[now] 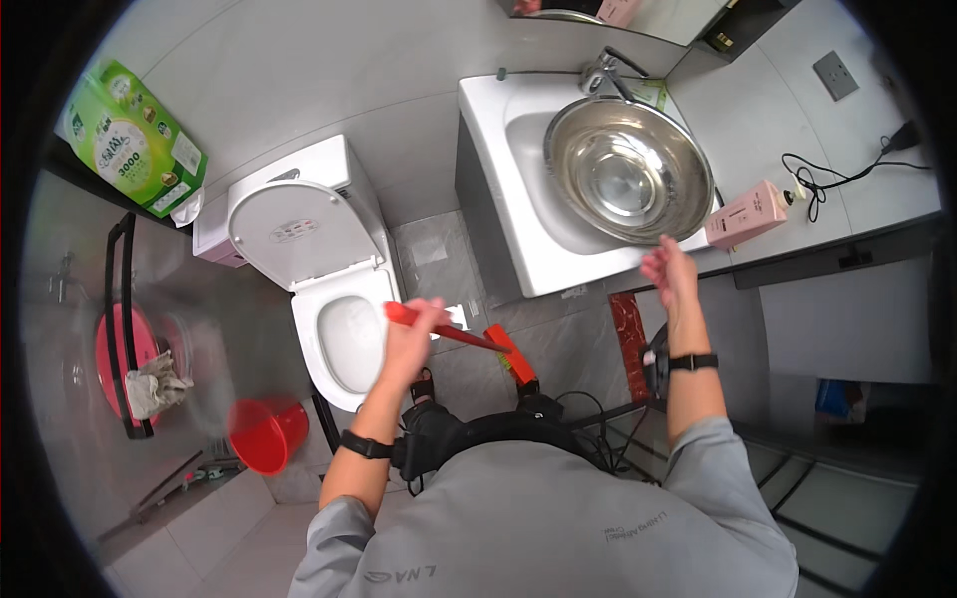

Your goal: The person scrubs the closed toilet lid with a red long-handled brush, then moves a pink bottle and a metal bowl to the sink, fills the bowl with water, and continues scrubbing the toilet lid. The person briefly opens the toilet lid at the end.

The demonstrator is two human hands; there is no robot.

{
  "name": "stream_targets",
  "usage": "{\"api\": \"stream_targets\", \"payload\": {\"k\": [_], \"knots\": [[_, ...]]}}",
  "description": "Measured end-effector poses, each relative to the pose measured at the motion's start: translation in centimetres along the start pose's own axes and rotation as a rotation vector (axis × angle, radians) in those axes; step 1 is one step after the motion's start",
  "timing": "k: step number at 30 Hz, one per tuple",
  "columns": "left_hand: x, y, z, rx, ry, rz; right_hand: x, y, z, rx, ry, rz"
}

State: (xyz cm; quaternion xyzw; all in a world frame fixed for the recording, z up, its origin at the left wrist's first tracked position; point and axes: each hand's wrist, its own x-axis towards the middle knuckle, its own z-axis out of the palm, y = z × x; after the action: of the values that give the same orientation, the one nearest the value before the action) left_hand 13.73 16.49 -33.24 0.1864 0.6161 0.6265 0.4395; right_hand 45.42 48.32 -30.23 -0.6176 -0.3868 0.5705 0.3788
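Note:
My left hand [422,327] is closed around the red handle of a broom [469,339]. The handle slants down to the right, toward an orange-red head [511,355] close to the floor by my feet. At the front edge of the sink, my right hand [670,271] hangs with loosely bent fingers and nothing visible in them. Its fingertips are just by the rim of a large steel basin [598,204]; whether they touch it I cannot tell. The basin sits tilted in the white sink [543,261], under a chrome faucet [603,75].
Left of me stands a white toilet [311,329] with its lid [299,234] raised. A red bucket [267,436] is on the floor farther left. A pink bottle [743,216] lies on the counter beside the basin, near a black cable [817,189]. Green tissue packs [135,145] sit at upper left.

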Motion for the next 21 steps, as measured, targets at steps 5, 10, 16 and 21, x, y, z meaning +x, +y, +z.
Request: {"api": "stream_targets", "payload": {"k": [5,10,16,21], "knots": [[-4.1,0.1,2.1,0.007,0.211,-0.056,7.6,-3.0,-2.7,-0.069,-0.041,0.211],[-9.8,-1.0,6.6,0.145,0.199,-0.223,11.4,-3.2,-3.5,-0.149,-0.255,0.279],[-9.3,1.5,11.8,0.483,-0.006,-0.089,13.4,-4.6,-5.0,0.012,-0.313,0.235],[-7.6,3.1,15.2,0.732,-0.021,0.060,10.9,-7.1,-5.0,-0.087,-0.233,0.269]]}}
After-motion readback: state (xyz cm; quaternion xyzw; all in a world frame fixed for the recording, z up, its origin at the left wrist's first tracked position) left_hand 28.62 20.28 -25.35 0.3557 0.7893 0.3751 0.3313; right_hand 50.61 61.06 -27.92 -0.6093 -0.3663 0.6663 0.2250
